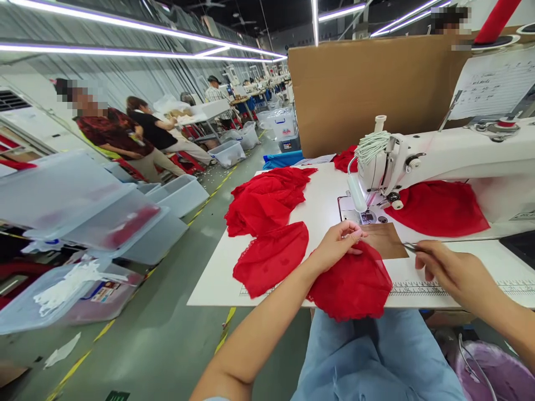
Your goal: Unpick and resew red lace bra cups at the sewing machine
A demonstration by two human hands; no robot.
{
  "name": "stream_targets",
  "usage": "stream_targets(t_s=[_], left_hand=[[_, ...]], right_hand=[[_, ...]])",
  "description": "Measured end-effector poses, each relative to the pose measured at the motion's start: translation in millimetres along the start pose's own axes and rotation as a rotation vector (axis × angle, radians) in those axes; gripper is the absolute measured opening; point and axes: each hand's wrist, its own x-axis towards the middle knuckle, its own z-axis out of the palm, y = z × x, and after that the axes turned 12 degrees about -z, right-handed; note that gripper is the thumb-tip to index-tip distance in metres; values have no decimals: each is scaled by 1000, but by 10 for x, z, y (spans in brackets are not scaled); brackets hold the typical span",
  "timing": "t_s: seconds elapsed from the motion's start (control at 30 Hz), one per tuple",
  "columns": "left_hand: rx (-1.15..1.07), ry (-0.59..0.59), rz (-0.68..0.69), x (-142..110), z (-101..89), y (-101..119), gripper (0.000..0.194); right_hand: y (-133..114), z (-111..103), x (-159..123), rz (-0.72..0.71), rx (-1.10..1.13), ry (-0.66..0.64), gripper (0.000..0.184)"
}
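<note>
My left hand (343, 240) is closed, pinching the upper edge of a red lace-edged fabric piece (353, 284) that hangs over the table's front edge. My right hand (453, 273), also closed, grips a small pointed metal tool (410, 247); whether it is tweezers or thread snips I cannot tell. Its tip points left over a brown plate (387, 240) on the table. Just beyond my left hand is the needle area of a white sewing machine (418, 150). Another red fabric piece (271, 259) lies flat left of my forearm.
A crumpled red fabric pile (270, 200) lies farther back, and more red fabric (438, 209) lies under the machine arm. A cardboard panel (371, 92) stands behind. Plastic bins (104, 223) line the left aisle, where people sit. A lined waste bin (497, 370) stands lower right.
</note>
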Motion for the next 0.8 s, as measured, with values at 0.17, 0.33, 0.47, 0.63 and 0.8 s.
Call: stream_targets(t_s=[0.17, 0.33, 0.47, 0.63, 0.8], left_hand=[[6, -18, 12, -7, -7, 5, 56], [33, -10, 24, -20, 2, 27, 54], [71, -29, 37, -15, 8, 19, 50], [270, 122, 182, -38, -34, 85, 32], [394, -22, 240, -707, -202, 400, 26]], right_hand=[[-123, 231, 373, -44, -91, -168, 45], [-118, 345, 476, -56, -73, -158, 39], [-174, 390, 510, -58, -61, -149, 40], [-252, 314, 452, -11, 5, -152, 43], [-26, 33, 71, 109, -67, -144, 53]])
